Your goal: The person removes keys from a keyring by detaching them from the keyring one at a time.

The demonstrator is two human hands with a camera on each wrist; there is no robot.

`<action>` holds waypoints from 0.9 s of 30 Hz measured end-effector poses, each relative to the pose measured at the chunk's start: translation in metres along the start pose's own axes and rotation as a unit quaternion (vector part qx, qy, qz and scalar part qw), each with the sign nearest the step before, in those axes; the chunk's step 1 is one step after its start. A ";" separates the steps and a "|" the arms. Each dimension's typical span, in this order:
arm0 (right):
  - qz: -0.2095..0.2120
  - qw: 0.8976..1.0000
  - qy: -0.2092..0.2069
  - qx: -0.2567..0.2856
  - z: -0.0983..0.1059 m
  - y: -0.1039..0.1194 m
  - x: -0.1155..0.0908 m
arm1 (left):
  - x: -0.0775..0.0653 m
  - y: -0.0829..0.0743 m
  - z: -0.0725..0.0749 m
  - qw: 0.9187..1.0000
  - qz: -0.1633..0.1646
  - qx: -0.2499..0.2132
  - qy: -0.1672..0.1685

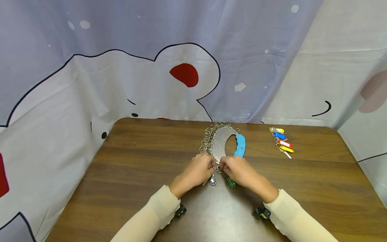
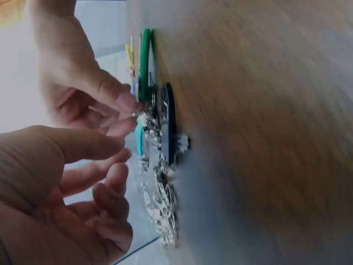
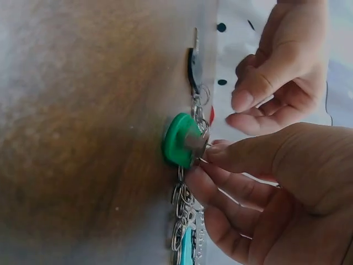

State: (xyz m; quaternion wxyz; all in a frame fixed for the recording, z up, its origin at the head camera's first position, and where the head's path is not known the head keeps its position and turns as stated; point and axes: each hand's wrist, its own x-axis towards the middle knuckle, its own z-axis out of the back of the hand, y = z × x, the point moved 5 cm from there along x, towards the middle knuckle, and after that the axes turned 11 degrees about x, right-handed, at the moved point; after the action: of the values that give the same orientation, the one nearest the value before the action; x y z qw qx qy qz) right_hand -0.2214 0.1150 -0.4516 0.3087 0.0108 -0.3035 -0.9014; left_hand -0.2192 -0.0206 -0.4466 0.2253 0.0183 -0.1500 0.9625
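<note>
A curved metal plate [image 1: 220, 139] with a blue grip [image 1: 241, 145] lies on the table, with many small rings strung along its outer edge. My right hand [image 1: 240, 169] pinches a small metal key ring [image 3: 205, 144] at its near end, beside a green key tag [image 3: 177, 138]. My left hand [image 1: 199, 168] is just left of it, thumb and forefinger slightly apart with nothing between them, the other fingers loosely curled. Close to the left fingertips, a black-headed key [image 2: 168, 121] hangs among the rings [image 2: 164, 207].
On the wooden table [image 1: 145, 161], to the right, lies a row of keys with coloured tags: a blue tag [image 1: 279, 135], a red tag [image 1: 285, 144] and yellow ones. A printed curtain [image 1: 121, 84] hangs behind the table's far edge.
</note>
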 end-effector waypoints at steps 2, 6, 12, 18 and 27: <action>-0.003 1.000 -0.005 0.012 0.002 -0.001 -0.001 | 0.002 -0.005 -0.002 1.000 -0.014 -0.003 0.008; -0.001 0.999 -0.020 0.033 0.007 -0.003 -0.001 | 0.005 -0.011 -0.006 1.000 -0.020 -0.019 0.008; 0.007 0.997 -0.051 0.057 0.013 -0.006 0.000 | 0.008 -0.015 -0.010 0.999 -0.024 -0.028 -0.007; 0.007 0.994 -0.074 0.080 0.020 -0.007 0.001 | 0.011 -0.017 -0.011 0.998 -0.011 -0.047 -0.029; -0.009 0.989 -0.086 0.124 0.027 -0.007 0.003 | 0.014 -0.016 -0.011 0.994 0.036 -0.077 -0.065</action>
State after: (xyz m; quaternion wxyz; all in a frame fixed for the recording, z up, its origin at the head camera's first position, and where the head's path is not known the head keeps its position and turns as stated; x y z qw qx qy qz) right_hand -0.2332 0.1318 -0.4329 0.2699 -0.0262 -0.4381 -0.8571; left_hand -0.2245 0.0024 -0.4515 0.1811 0.0583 -0.2383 0.9524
